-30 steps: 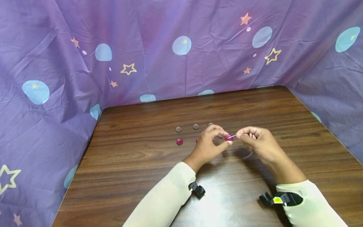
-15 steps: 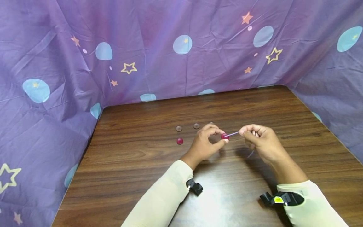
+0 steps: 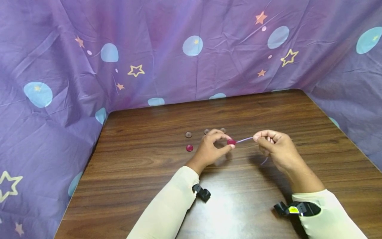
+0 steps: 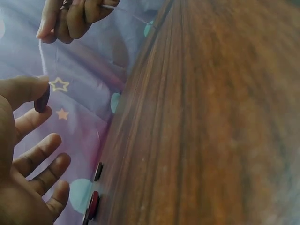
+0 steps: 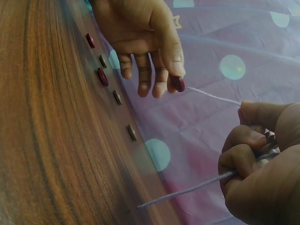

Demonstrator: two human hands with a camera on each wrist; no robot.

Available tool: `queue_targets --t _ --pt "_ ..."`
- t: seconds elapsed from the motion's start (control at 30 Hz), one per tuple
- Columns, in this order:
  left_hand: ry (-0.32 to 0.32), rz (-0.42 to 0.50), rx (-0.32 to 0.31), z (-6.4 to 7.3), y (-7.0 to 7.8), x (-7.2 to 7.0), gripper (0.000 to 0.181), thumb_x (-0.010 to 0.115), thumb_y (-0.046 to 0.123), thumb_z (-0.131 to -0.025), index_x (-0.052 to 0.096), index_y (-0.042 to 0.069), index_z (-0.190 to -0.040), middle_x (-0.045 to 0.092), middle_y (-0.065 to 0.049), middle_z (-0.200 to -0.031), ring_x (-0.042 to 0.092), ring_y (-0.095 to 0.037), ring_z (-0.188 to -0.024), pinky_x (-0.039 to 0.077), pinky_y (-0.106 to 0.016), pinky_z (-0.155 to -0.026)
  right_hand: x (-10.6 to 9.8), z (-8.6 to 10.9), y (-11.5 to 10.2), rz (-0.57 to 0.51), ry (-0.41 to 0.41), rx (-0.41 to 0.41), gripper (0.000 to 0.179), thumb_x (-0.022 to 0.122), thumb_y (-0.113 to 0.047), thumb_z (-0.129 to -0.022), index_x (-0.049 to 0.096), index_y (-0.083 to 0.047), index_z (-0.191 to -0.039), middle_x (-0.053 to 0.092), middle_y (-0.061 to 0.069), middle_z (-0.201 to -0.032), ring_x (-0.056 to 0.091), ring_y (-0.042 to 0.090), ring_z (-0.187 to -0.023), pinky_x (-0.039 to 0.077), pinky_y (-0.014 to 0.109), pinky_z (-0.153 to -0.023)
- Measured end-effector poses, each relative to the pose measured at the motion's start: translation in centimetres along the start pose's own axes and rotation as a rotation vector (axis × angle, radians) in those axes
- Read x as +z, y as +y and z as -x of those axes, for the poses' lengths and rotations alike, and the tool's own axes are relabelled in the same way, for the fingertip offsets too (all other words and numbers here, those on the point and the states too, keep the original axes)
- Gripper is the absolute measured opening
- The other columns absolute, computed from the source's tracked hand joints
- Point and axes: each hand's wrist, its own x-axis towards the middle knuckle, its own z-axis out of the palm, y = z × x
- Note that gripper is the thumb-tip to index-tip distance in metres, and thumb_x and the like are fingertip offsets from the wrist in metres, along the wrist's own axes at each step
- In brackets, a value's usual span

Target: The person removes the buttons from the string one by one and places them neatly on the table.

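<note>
My left hand pinches a dark red button between thumb and forefinger, its other fingers spread apart in the left wrist view. From the button a pale purple string runs taut to my right hand. There, thumb and forefinger pinch the string while the remaining fingers curl over it. A loose tail of string sticks out below that fist in the right wrist view. Both hands are held above the table. The holes of the held button are too small to make out.
On the wooden table lie a red button and three brown buttons, one brown button at the left. Another red button, hidden by my left hand in the head view, shows in the right wrist view. A patterned purple cloth hangs behind.
My left hand has moved left with the red button, away from the right hand. The string stretched between them has grown longer. My right hand has shifted slightly right.
</note>
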Motion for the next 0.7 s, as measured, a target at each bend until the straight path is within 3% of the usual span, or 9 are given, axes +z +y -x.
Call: queue_targets --t 0.13,0.33,0.53,0.7 --pt "-0.011 -0.021 -0.020 0.1 -0.3 -0.2 0.023 0.083 0.030 -0.079 0.075 0.019 -0.099 0.068 0.002 -0.108 0.062 -0.010 -0.105 0.049 -0.024 -0.094 0.0 0.0 -0.1 -0.026 0.010 -0.012 0.008 0.065 -0.003 -0.093 0.070 -0.007 -0.089 0.052 -0.009 -0.062 0.045 0.004 -0.053 0.032 0.026 -0.044" --pt "-0.049 -0.038 -0.100 0.0 -0.8 -0.2 0.023 0.083 0.033 -0.079 0.076 0.021 -0.097 0.069 0.004 -0.108 0.063 -0.008 -0.104 0.049 -0.024 -0.094 -0.2 0.0 -0.1 -0.038 0.011 -0.030 0.008 0.065 -0.001 -0.093 0.071 -0.006 -0.089 0.051 -0.008 -0.063 0.044 0.004 -0.053 0.030 0.028 -0.044" --pt "-0.069 -0.039 -0.145 0.0 -0.9 -0.2 0.024 0.083 0.031 -0.079 0.076 0.017 -0.098 0.070 0.002 -0.101 0.065 -0.014 -0.097 0.054 -0.025 -0.088 -0.2 -0.1 0.0 -0.039 -0.008 -0.005 0.008 0.065 -0.002 -0.093 0.070 -0.007 -0.089 0.052 -0.009 -0.063 0.044 0.004 -0.053 0.032 0.028 -0.044" --pt "-0.065 -0.083 -0.167 0.2 -1.2 -0.1 0.024 0.083 0.033 -0.079 0.076 0.020 -0.098 0.071 0.004 -0.101 0.066 -0.012 -0.096 0.052 -0.023 -0.088 -0.3 -0.1 0.0 -0.045 -0.024 0.012 0.008 0.064 -0.003 -0.094 0.070 -0.008 -0.089 0.052 -0.009 -0.064 0.045 0.004 -0.054 0.033 0.026 -0.044"
